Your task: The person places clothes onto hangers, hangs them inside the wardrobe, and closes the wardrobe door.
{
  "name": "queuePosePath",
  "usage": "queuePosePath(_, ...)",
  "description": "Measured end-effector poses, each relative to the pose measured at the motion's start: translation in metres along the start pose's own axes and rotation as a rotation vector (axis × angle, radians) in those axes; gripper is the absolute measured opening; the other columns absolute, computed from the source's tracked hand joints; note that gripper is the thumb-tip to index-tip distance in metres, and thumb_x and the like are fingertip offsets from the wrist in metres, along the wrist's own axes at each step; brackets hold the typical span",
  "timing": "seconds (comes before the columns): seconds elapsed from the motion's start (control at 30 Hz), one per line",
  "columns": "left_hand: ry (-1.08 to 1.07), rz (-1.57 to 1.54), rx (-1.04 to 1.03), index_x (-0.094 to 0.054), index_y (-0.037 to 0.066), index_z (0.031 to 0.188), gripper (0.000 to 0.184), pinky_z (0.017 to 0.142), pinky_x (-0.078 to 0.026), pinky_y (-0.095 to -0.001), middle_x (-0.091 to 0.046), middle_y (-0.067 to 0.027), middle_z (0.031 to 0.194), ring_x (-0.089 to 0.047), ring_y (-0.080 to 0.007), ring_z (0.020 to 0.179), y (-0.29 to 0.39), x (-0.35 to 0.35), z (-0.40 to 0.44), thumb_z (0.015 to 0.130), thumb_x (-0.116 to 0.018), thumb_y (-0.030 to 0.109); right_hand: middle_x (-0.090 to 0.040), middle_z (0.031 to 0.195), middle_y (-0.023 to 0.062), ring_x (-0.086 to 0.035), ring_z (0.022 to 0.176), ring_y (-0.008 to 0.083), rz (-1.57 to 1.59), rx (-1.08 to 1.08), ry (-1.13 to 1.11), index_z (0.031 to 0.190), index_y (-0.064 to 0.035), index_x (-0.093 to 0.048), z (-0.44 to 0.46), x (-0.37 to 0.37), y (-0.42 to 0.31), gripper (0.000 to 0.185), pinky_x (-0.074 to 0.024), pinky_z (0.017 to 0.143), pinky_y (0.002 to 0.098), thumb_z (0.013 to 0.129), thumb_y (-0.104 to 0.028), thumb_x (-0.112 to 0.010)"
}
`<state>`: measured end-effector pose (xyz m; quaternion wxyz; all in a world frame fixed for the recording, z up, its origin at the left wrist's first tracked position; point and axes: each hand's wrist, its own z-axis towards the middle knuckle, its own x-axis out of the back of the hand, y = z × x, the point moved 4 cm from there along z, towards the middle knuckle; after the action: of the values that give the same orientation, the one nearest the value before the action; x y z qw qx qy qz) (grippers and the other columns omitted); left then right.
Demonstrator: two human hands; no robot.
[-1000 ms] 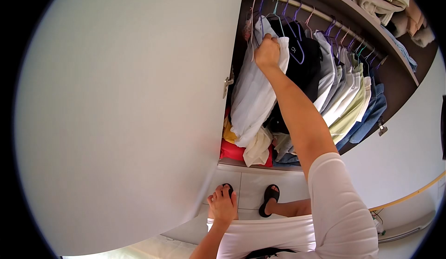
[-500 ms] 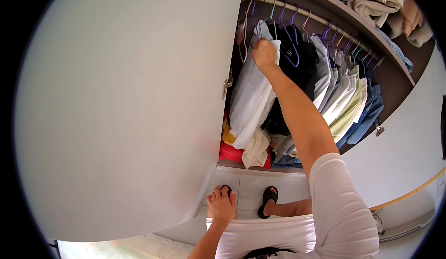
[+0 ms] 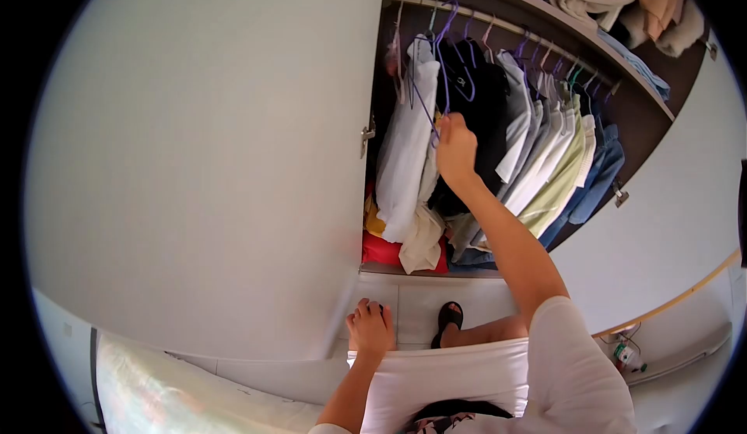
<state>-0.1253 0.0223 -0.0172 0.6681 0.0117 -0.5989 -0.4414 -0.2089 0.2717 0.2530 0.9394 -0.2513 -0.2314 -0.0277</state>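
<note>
My right hand [image 3: 457,147] is closed on the lower end of a purple hanger [image 3: 446,64] that bears no garment. It is in front of the hanging clothes, between a white garment [image 3: 408,150] on the left and a black garment [image 3: 484,122] on the right. Several more hangers with clothes hang on the rail [image 3: 506,25]. Low in the view, my left hand [image 3: 369,327] rests near my knee with its fingers apart and holds nothing.
A large pale wardrobe door [image 3: 202,161] stands at the left. Folded clothes lie on the upper shelf [image 3: 576,33]. Beneath the hanging clothes are a red item [image 3: 381,253] and a cream cloth [image 3: 421,241]. A bed [image 3: 179,387] is at the lower left.
My right hand has moved down and away from the white garment, drawing the purple hanger along. The view has shifted, showing more of the bed. My left hand still rests near my knee.
</note>
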Motion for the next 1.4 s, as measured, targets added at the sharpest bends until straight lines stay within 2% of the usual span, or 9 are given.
queuePosePath(0.13, -0.031, -0.043, 0.008, -0.053, 0.002, 0.092, 0.026, 0.082, -0.034, -0.0422, -0.051, -0.0155, 0.107, -0.052, -0.0302, 0.092, -0.003, 0.003, -0.006, 0.083, -0.049, 0.027, -0.058, 0.073, 0.0191, -0.056, 0.066, 0.0383, 0.086, 0.027, -0.025, 0.088, -0.0011, -0.053, -0.059, 0.086, 0.009, 0.015, -0.0426, 0.056, 0.0408, 0.089, -0.013, -0.043)
queuePosePath(0.3, 0.091, -0.301, 0.064, -0.040, -0.003, 0.113, 0.044, 0.090, -0.031, -0.0474, -0.038, -0.0232, 0.121, -0.037, -0.0386, 0.111, -0.004, 0.020, -0.010, 0.078, -0.057, 0.016, -0.040, 0.055, 0.0006, -0.035, 0.050, 0.0061, 0.236, -0.217, -0.313, 0.087, -0.0016, -0.053, -0.133, 0.204, 0.021, 0.016, -0.0304, 0.046, 0.0214, 0.091, -0.014, -0.044)
queuePosePath(0.47, 0.500, -0.380, -0.489, -0.021, -0.001, 0.132, 0.070, 0.103, -0.016, -0.0463, -0.025, -0.0221, 0.136, -0.024, -0.0375, 0.125, 0.070, 0.129, 0.001, 0.078, -0.061, 0.019, -0.053, 0.069, 0.0050, -0.045, 0.059, 0.0121, 0.270, -0.252, -0.586, 0.083, 0.0000, -0.054, -0.194, 0.307, -0.010, 0.018, -0.0381, 0.055, 0.0258, 0.090, -0.014, -0.047)
queuePosePath(0.6, -0.029, -0.107, -0.740, -0.034, -0.002, 0.126, 0.056, 0.094, -0.032, -0.0433, -0.046, -0.0210, 0.117, -0.044, -0.0301, 0.111, 0.131, 0.155, -0.015, 0.082, -0.058, 0.022, -0.052, 0.071, 0.0017, -0.043, 0.062, 0.0108, 0.306, -0.387, -0.673, 0.085, 0.0021, -0.055, -0.249, 0.367, -0.026, 0.019, -0.0373, 0.057, 0.0249, 0.090, -0.014, -0.047)
queuePosePath(0.67, -0.701, -0.503, -0.412, -0.051, -0.001, 0.106, 0.029, 0.068, -0.045, -0.0330, -0.060, -0.0124, 0.080, -0.058, -0.0197, 0.074, 0.134, 0.132, -0.028, 0.086, -0.052, 0.021, -0.052, 0.071, 0.0017, -0.042, 0.061, 0.0098, 0.386, -0.528, -0.668, 0.085, 0.0024, -0.055, -0.274, 0.392, -0.023, 0.019, -0.0366, 0.056, 0.0246, 0.089, -0.015, -0.048)
queuePosePath(0.77, -0.926, -0.521, -0.308, -0.055, 0.000, 0.083, 0.018, 0.046, -0.036, -0.0269, -0.051, -0.0055, 0.054, -0.046, -0.0100, 0.046, 0.148, 0.107, -0.051, 0.088, -0.047, 0.015, -0.052, 0.072, 0.0012, -0.041, 0.061, 0.0096, 0.336, -0.569, -0.649, 0.085, 0.0026, -0.055, -0.299, 0.429, -0.022, 0.020, -0.0366, 0.056, 0.0245, 0.089, -0.015, -0.049)
queuePosePath(0.97, -0.939, -0.403, -0.535, -0.053, 0.003, 0.082, 0.019, 0.042, -0.023, -0.0236, -0.035, 0.0001, 0.050, -0.031, -0.0048, 0.045, 0.198, 0.090, -0.074, 0.090, -0.043, 0.016, -0.057, 0.088, 0.0057, -0.053, 0.082, 0.0137, 0.195, -0.814, -0.670, 0.101, -0.0024, -0.055, -0.364, 0.478, 0.002, 0.027, -0.0443, 0.071, 0.0291, 0.087, -0.026, -0.053)
queuePosePath(1.1, -0.852, -0.436, -0.658, -0.054, 0.001, 0.082, 0.016, 0.046, -0.031, -0.0246, -0.047, -0.0050, 0.057, -0.034, -0.0113, 0.048, 0.211, 0.071, -0.076, 0.089, -0.044, 0.012, -0.054, 0.107, 0.0132, -0.053, 0.095, 0.0243, -0.351, -1.143, -0.123, 0.112, -0.0037, -0.049, -0.475, 0.534, 0.021, 0.043, -0.0422, 0.082, 0.0341, 0.080, -0.031, -0.058)
queuePosePath(1.4, -1.069, -0.440, -0.360, -0.054, 0.001, 0.080, 0.017, 0.047, -0.027, -0.0218, -0.038, -0.0003, 0.057, -0.031, -0.0064, 0.051, 0.162, 0.023, -0.069, 0.088, -0.044, 0.012, -0.010, 0.142, 0.0143, -0.011, 0.130, 0.0344, -0.471, -1.528, -0.985, 0.137, -0.0209, -0.015, -0.656, 0.500, -0.178, 0.112, -0.0255, 0.091, 0.0622, 0.048, -0.050, -0.076)
